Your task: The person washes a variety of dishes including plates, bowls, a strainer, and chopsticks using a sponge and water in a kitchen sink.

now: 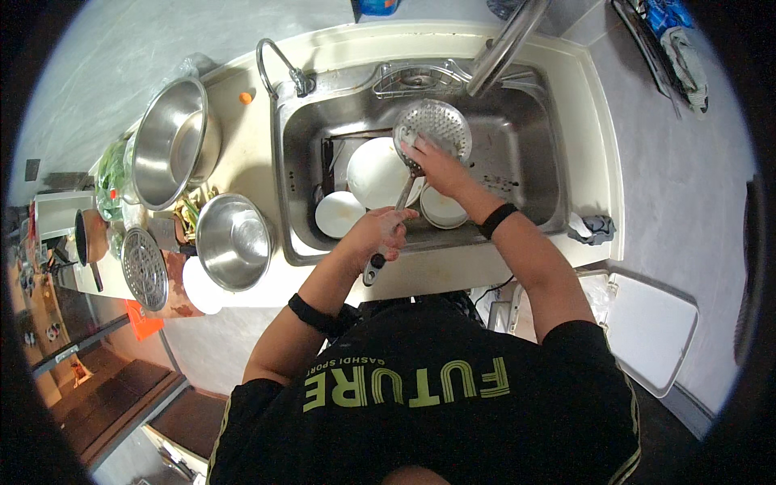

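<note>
My left hand [380, 234] is closed around the handle of a metal skimmer [445, 124], whose round perforated head is over the stainless steel sink [527, 133]. The fingers of my right hand [431, 159] lie on the skimmer's head, near where the handle joins it; something whitish shows at the fingertips, but I cannot tell what. Below the skimmer, a large white plate or bowl [376, 173], a smaller white dish [339, 214] and a white bowl [441, 209] sit in the sink. Dark utensils lie at the sink's left side, partly hidden.
A chrome gooseneck tap [300, 82] stands at the back left, and a thick metal tube [506, 48] reaches over the sink. On the left counter are two steel bowls [233, 242] [173, 145] and a perforated steel disc [144, 269]. Gray cloth [594, 230] lies at the right.
</note>
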{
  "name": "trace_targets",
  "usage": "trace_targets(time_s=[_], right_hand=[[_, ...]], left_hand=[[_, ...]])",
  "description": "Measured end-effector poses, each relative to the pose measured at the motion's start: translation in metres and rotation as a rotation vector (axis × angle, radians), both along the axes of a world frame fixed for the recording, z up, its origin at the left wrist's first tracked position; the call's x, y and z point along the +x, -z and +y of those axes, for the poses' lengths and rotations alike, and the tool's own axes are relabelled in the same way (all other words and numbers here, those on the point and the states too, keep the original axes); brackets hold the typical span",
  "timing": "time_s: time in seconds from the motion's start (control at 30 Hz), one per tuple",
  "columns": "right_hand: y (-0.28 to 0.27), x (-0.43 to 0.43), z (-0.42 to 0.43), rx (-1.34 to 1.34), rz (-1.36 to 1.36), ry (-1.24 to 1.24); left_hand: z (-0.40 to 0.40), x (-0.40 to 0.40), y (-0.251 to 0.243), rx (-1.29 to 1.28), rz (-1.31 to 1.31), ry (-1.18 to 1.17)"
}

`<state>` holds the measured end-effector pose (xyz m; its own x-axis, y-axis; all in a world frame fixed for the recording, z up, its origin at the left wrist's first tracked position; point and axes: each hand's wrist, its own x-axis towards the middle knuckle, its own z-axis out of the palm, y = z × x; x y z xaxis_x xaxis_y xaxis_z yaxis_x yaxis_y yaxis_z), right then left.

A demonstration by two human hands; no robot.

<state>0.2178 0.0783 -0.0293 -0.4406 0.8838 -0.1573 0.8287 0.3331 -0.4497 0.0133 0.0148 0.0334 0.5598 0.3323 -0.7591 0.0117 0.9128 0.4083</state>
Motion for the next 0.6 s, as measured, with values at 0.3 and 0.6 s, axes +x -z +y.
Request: trace_targets(time_s=[0.3,0.6], right_hand=[[0.007,0.011,0.015,0.12,-0.492,0.246],[-0.001,-0.006,0.012,0.362,-0.187,0.045]], left_hand=[[-0.01,-0.002,-0.012,0.036,-0.096,-0.171],[-0.017,0.009,-0.023,0.132,0.093,-0.072]])
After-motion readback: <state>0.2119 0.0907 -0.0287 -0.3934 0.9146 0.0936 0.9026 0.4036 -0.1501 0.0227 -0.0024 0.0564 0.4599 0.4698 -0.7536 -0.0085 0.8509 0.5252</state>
